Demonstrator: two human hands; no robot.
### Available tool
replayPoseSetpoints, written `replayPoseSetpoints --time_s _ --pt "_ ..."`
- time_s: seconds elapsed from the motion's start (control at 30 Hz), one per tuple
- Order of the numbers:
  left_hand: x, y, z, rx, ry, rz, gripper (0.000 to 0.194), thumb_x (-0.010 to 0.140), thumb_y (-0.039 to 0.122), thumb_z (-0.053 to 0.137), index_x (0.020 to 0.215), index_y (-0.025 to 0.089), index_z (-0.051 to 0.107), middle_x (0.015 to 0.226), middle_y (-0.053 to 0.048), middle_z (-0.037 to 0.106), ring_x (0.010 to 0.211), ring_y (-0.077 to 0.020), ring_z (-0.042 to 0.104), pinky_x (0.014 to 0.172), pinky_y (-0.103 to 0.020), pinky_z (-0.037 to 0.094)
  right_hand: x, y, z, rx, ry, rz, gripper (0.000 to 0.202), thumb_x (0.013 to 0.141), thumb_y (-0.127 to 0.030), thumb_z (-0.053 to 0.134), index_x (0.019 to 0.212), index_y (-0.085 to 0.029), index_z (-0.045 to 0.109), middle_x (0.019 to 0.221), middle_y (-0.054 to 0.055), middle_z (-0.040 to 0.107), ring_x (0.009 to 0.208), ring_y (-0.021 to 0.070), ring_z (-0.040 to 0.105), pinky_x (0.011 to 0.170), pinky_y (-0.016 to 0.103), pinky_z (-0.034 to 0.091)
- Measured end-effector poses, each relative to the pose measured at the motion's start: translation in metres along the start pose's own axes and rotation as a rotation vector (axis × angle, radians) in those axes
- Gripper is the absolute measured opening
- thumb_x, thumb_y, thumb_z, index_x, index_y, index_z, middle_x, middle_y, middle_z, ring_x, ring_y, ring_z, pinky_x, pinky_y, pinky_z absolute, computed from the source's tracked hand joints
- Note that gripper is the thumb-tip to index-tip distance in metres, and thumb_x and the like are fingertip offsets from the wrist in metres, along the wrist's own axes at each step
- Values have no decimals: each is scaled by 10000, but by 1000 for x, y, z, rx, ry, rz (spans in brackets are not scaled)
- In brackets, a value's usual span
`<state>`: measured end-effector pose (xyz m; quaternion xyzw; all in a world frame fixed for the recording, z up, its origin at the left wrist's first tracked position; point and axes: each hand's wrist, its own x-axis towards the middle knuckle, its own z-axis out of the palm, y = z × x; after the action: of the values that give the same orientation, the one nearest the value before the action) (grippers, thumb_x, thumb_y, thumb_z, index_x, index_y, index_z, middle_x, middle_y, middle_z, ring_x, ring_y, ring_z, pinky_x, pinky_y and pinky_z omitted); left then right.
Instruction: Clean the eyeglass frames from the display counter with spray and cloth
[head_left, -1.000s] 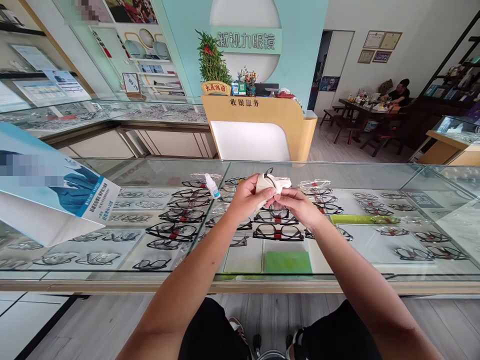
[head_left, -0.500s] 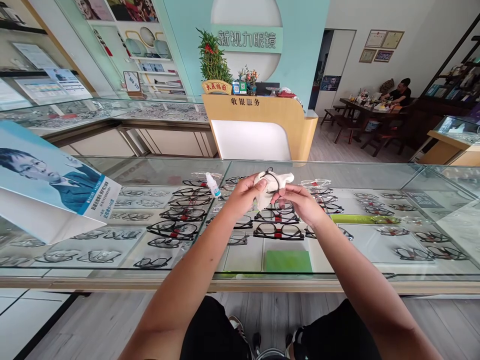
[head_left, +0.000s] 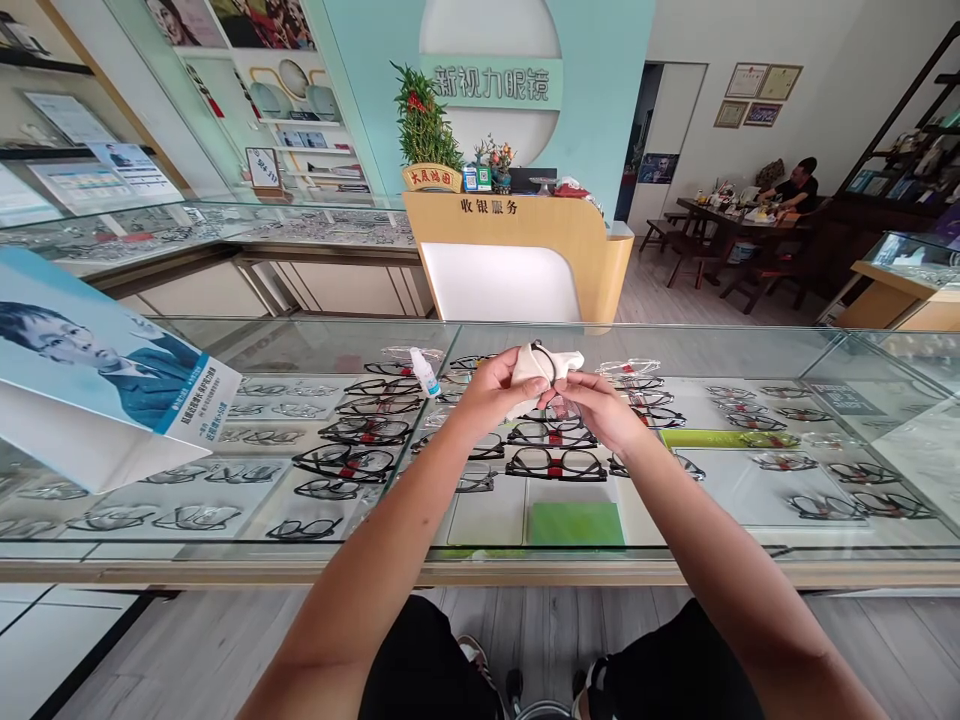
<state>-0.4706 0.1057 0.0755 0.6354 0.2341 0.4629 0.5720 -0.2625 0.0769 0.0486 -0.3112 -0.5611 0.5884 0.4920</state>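
Above the glass counter, my left hand (head_left: 499, 388) is closed round a cream cloth (head_left: 531, 368), its thumb pressed on the front. Dark-rimmed glasses (head_left: 544, 350) show partly against the cloth, one curved rim visible. My right hand (head_left: 600, 405) pinches the glasses at the right side of the cloth; which part it grips is hidden. Left of my hands a small white spray bottle (head_left: 425, 373) with a blue label stands on the counter top. Under the glass, below my hands, lie rows of black frames (head_left: 556, 463) with red tags.
The glass counter (head_left: 480, 553) spans the view. A folded advertising card (head_left: 112, 370) stands on its left part. Beyond are a wooden cashier desk (head_left: 517, 215) with a plant (head_left: 426, 120), and a person (head_left: 799, 188) seated at a dark table at the back right.
My left thumb has moved down and right across the cloth, and the cloth is bunched differently round the glasses. The bottle has not moved.
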Motion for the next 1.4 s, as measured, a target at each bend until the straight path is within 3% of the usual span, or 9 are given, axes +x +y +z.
replayPoseSetpoints --time_s 0.13,0.23,0.6,1.4 --pt "0 0 4 0 11 17 566 713 554 1113 955 183 761 649 -2 698 567 -147 596 581 -276 461 0 1 1 12 -27 20 424 862 -665 951 960 -255 900 1020 80 856 986 256 708 868 384 543" --pt "1 -1 4 8 29 16 576 699 562 1117 952 182 765 659 3 699 559 -142 592 577 -277 459 -1 0 2 5 -31 18 422 865 -670 944 957 -261 897 962 71 836 1002 265 708 875 388 543" --pt "0 -2 5 7 37 16 581 722 569 1107 981 179 763 628 23 684 531 -136 590 555 -265 459 -2 -1 3 -3 -62 -1 353 896 -596 927 948 -247 901 898 52 803 862 215 594 846 376 485" --pt "-2 -1 7 39 55 40 599 793 692 1040 941 192 746 601 18 678 506 -144 611 492 -252 431 -3 -4 3 -99 -106 -59 311 961 -560 855 911 -255 895 960 38 814 812 199 556 830 376 471"
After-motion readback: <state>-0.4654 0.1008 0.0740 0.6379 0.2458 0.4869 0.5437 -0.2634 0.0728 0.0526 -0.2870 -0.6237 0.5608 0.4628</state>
